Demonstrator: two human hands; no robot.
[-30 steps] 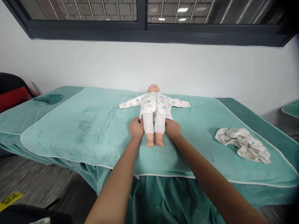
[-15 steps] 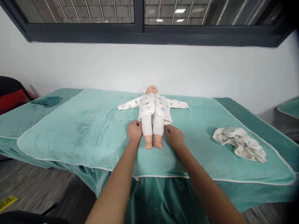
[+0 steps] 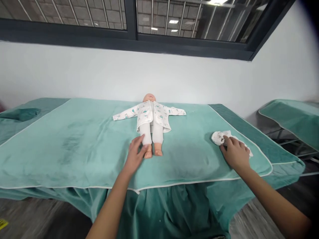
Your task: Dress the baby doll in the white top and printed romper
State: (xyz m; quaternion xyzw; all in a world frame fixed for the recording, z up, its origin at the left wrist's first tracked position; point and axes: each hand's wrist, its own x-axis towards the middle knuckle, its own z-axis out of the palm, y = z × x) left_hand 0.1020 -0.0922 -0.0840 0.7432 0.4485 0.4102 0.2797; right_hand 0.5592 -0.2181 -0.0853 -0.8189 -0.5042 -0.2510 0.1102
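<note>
Head view: a padded bed (image 3: 74, 132) under a pale green cover with white piping spans the scene, its far edge near a white wall (image 3: 99, 73). Darker green cloth shows at both ends and hangs in folds at the near side; a dark hollow lies at the far left. Above the wall runs a dark window frame (image 3: 99, 36), metal bars (image 3: 166, 16) behind the glass. To the right, apart from this bed, stands a second green-covered bed (image 3: 294, 116); grey floor (image 3: 35, 215) shows below, with a yellow label (image 3: 3, 223) at the near left.

Mid-bed, the doll (image 3: 157, 131) lies on its back, feet toward the near side, in an open patterned jacket (image 3: 144, 113) — sleeves stretched sideways. The left hand (image 3: 135, 152), thumb and fingers parted, is at the doll's left-side leg and foot. Well to the right, the right hand (image 3: 235, 152) covers part of a crumpled cloth (image 3: 218, 137), fingers bent on it — how firmly closed, I cannot tell.
</note>
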